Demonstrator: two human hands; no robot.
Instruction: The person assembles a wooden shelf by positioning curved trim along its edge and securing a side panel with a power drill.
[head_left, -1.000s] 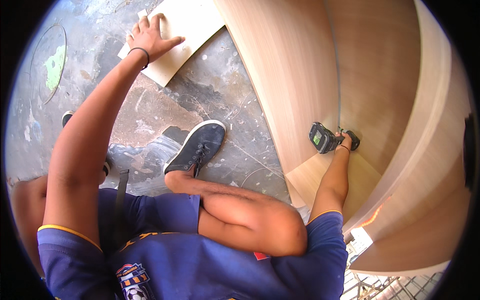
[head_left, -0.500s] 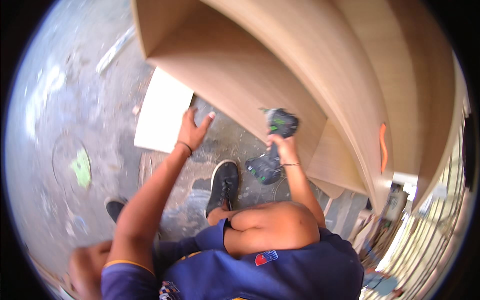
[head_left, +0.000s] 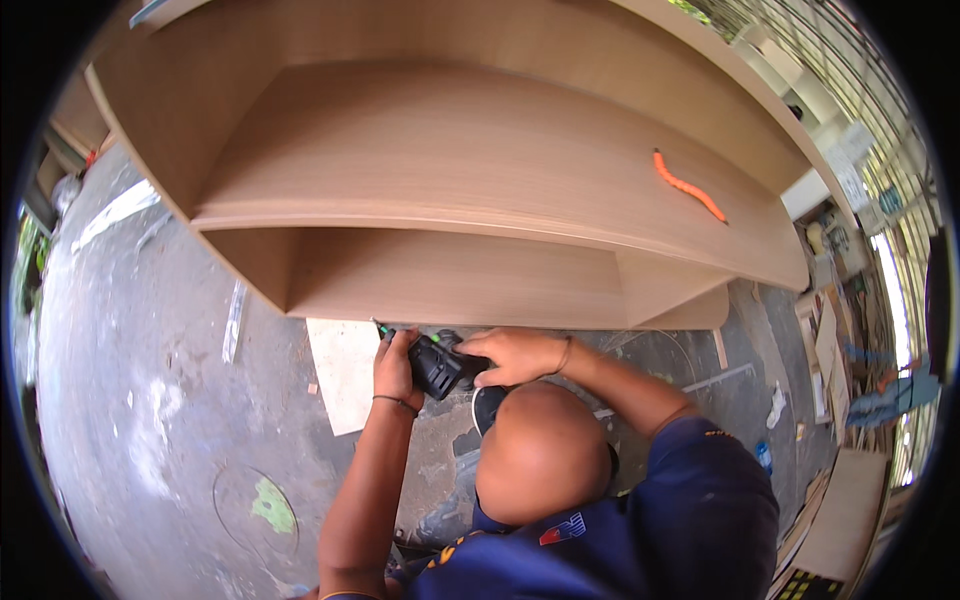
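Note:
A black cordless drill (head_left: 437,368) with green marks is held between my two hands, just in front of the wooden cabinet's lower edge. My left hand (head_left: 394,366) is closed around the drill's front end, by a small green-and-dark tip. From the other side, my right hand (head_left: 518,355) grips the drill near its handle, with that part mostly hidden by the fingers. The wood-grain cabinet (head_left: 420,140) lies before me with its shelf spaces facing up and toward me. On its upper board rests a wavy orange piece (head_left: 690,186), away from both hands.
A white board (head_left: 340,390) lies on the grey concrete floor (head_left: 180,340) under the left hand. Stacked wood pieces (head_left: 830,350) stand at the right. A blue bottle (head_left: 764,457) and a long thin strip (head_left: 715,380) are on the floor there.
My left hand, open and empty before, has closed on the drill's front. The drill has turned in my right hand and come between both hands. My view has swung toward the cabinet.

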